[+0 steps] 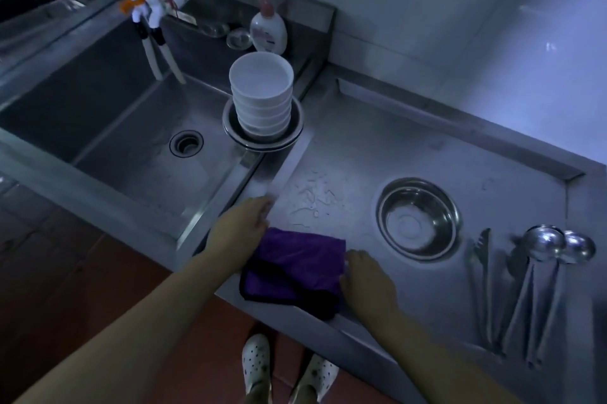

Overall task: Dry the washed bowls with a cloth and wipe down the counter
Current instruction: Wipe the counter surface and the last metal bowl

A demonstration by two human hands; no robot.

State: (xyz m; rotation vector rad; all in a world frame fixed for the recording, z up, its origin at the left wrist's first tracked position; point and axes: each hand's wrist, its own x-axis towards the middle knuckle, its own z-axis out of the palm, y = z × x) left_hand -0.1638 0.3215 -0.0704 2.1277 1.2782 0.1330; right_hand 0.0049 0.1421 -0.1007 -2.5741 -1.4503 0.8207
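Steel counter (410, 147), cloth (295, 269) overhanging, fingertips blurred

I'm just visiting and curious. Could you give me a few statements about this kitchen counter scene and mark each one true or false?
1. The white bowls are stacked inside a metal basin. True.
2. The purple cloth lies in the sink. False: it lies on the counter near its front edge.
3. Water drops sit on the counter beyond the cloth. True.
4. The steel bowl holds the ladles. False: it looks empty; the ladles lie to its right.
5. The left hand and right hand are at opposite sides of the cloth. True.
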